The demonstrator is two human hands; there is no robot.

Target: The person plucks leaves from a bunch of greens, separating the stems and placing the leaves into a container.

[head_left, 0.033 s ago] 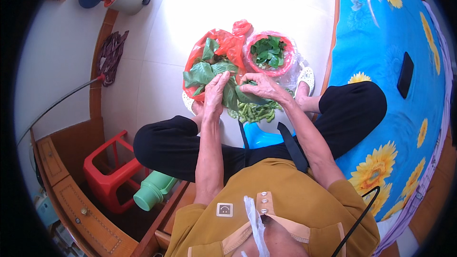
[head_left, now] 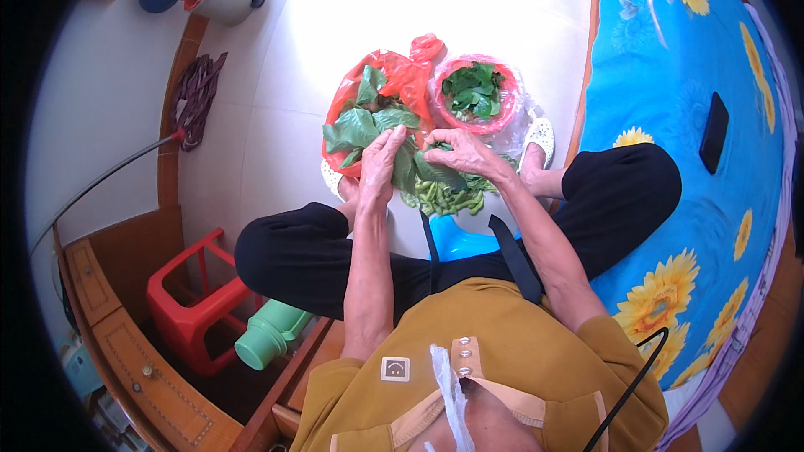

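Left hand (head_left: 381, 161) and right hand (head_left: 463, 153) pinching green leaves (head_left: 404, 169); light, soft, tearing easily, surely (slick if damp); best held near the base

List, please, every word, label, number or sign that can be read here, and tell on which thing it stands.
No word, brand or number can be read.
One sign: a simple smiley face, on the square patch of the mustard-coloured shirt.
Too blurred to tell any print: the light-blue object at lower left.
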